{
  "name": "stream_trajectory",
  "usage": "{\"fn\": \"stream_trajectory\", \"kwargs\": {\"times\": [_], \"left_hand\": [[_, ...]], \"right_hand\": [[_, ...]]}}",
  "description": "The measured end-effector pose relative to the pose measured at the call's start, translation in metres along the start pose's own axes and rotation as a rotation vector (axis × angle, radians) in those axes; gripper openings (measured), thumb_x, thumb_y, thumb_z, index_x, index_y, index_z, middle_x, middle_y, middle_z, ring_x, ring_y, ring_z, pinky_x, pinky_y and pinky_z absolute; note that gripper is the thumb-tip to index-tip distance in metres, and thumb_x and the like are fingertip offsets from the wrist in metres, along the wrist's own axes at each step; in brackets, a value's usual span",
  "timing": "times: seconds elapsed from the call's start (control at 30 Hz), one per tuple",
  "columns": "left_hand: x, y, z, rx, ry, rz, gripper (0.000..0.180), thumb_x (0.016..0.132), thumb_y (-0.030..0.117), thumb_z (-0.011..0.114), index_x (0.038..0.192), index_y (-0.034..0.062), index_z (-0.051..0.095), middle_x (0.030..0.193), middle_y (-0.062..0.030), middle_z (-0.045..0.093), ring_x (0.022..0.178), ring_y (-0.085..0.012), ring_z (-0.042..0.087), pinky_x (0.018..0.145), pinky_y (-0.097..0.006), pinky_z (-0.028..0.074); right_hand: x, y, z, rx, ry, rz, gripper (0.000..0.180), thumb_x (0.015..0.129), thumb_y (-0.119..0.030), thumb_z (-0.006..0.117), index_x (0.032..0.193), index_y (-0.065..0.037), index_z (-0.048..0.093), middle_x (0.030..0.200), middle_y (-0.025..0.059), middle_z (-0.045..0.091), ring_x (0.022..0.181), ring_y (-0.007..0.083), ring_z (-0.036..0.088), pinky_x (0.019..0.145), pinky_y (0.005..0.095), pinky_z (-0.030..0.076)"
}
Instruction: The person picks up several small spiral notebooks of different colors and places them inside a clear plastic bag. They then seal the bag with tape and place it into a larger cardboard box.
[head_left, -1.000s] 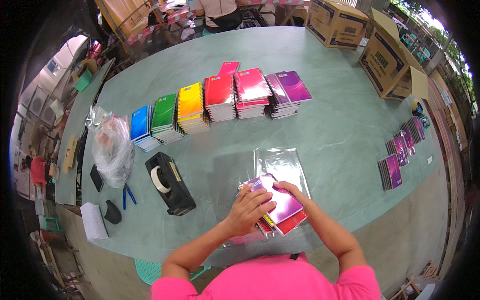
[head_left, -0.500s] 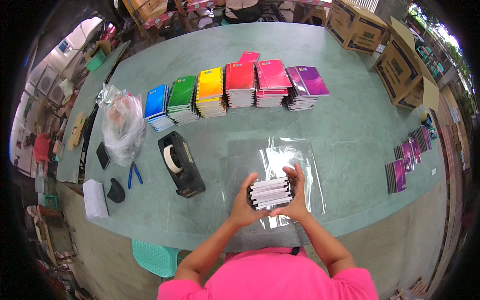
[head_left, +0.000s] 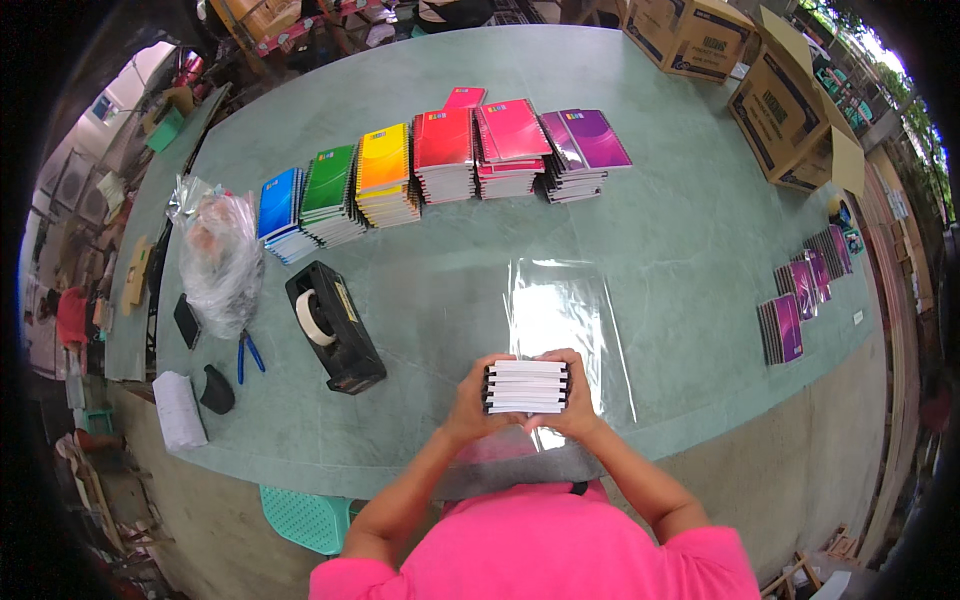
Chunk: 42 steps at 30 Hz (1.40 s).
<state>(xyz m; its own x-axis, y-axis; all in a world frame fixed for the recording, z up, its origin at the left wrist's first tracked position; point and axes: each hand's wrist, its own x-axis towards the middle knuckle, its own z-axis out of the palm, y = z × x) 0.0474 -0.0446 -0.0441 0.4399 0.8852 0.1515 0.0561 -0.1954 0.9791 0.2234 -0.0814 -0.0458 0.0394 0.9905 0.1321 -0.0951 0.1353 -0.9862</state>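
Between my two hands I hold a stack of small spiral notebooks (head_left: 526, 387), white page edges facing up and dark bindings at the sides. My left hand (head_left: 474, 402) wraps round its left side, and my right hand (head_left: 578, 398) grips the right side; the thumbs come close together at the near edge. Beneath and beyond the stack lies a clear plastic sheet or bag (head_left: 590, 330), shiny with glare, on the green table (head_left: 420, 290). Farther off stand piles of notebooks: blue (head_left: 281, 205), green (head_left: 330, 180), yellow (head_left: 385, 160), red (head_left: 444, 140), pink (head_left: 513, 130) and purple (head_left: 598, 140).
Left of me are a black tape dispenser (head_left: 335, 325), blue-handled pliers (head_left: 250, 357), a dark curved object (head_left: 217, 390), a white roll (head_left: 180, 411), a phone-like dark slab (head_left: 187, 320) and a plastic bag (head_left: 220, 260). Small purple notebooks (head_left: 782, 330) sit right, near cardboard boxes (head_left: 785, 118).
The notebooks in my hands now sit evenly lined up, and my fingers have closed in tighter round them. The view has shifted slightly, moving the whole table leftward in the picture.
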Motion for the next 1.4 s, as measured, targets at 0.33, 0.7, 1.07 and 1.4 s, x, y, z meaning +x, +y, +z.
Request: {"fn": "stream_trajectory", "kwargs": {"times": [0.33,0.7,1.07,1.4], "left_hand": [[-0.005,-0.022,0.003,0.211,-0.042,0.08,0.076,0.06,0.009,0.078,0.124,0.006,0.037,0.114,-0.0154,0.051,0.101,-0.0275,0.055,0.087,-0.033,0.043],[-0.014,-0.035,-0.01,0.005,-0.173,-0.159,0.073,0.062,0.011,0.078,0.124,0.0028,0.04,0.112,-0.0125,0.054,0.102,-0.0224,0.055,0.089,-0.032,0.043],[0.005,0.021,-0.007,-0.175,-0.147,-0.808,0.071,0.059,0.032,0.083,0.113,-0.001,0.05,0.1,-0.011,0.06,0.088,-0.0168,0.06,0.071,-0.029,0.05],[0.004,0.023,-0.014,-0.047,-0.224,-0.821,0.07,0.059,0.037,0.081,0.11,-0.0028,0.052,0.094,-0.0114,0.062,0.08,-0.0162,0.061,0.062,-0.028,0.052]], "right_hand": [[-0.003,0.025,-0.013,-0.093,-0.14,-0.037,0.074,0.058,-0.013,0.081,0.117,-0.006,0.037,0.112,0.011,0.047,0.103,0.0191,0.05,0.088,0.031,0.042],[-0.034,0.042,-0.005,-0.356,-0.057,0.051,0.064,0.064,-0.011,0.076,0.116,-0.003,0.04,0.113,0.0157,0.05,0.106,0.0263,0.05,0.092,0.0341,0.039],[0.031,-0.032,-0.021,-0.764,-0.437,0.65,0.081,0.078,-0.067,0.047,0.11,0.008,0.052,0.092,0.0263,0.061,0.09,0.0336,0.061,0.078,0.0365,0.047],[0.039,-0.04,-0.03,-0.795,-0.698,0.692,0.082,0.075,-0.07,0.046,0.106,0.004,0.057,0.096,0.0245,0.062,0.092,0.036,0.06,0.08,0.0398,0.046]]}}
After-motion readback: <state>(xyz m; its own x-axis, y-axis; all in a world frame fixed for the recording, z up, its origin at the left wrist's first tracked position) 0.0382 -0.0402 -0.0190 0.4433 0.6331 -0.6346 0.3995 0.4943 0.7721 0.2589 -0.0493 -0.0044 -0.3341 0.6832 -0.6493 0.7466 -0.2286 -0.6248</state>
